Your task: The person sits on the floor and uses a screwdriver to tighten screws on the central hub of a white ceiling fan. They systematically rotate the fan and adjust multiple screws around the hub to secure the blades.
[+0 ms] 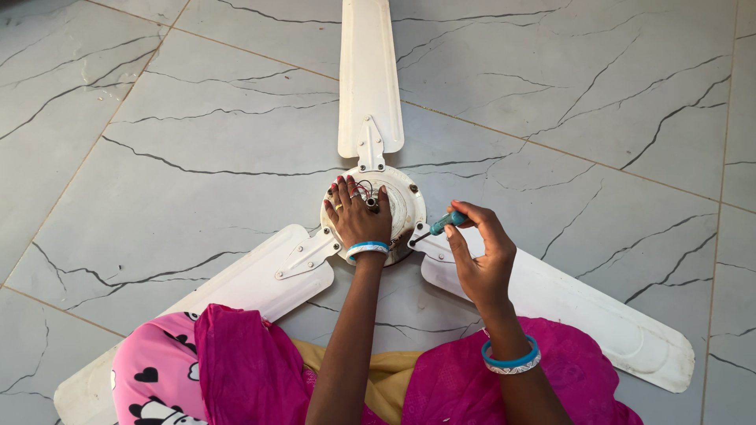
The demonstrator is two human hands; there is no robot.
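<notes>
A white ceiling fan (370, 86) lies flat on the tiled floor (197, 102), its three blades spread out. The left hand (358, 216) rests flat on the round motor hub (403, 206) in the middle, fingers spread wide and pressing down, gripping nothing (some thin wires poke up beside them). Just to the right, the right hand (480, 256) pinches a small teal-handled screwdriver (442, 223). The tool's long axis slants down and left, tip touching the hub's rim where the near-right blade joins.

Pale grey marble-look floor tiles (598, 94), dark veins, thin grout lines
</notes>
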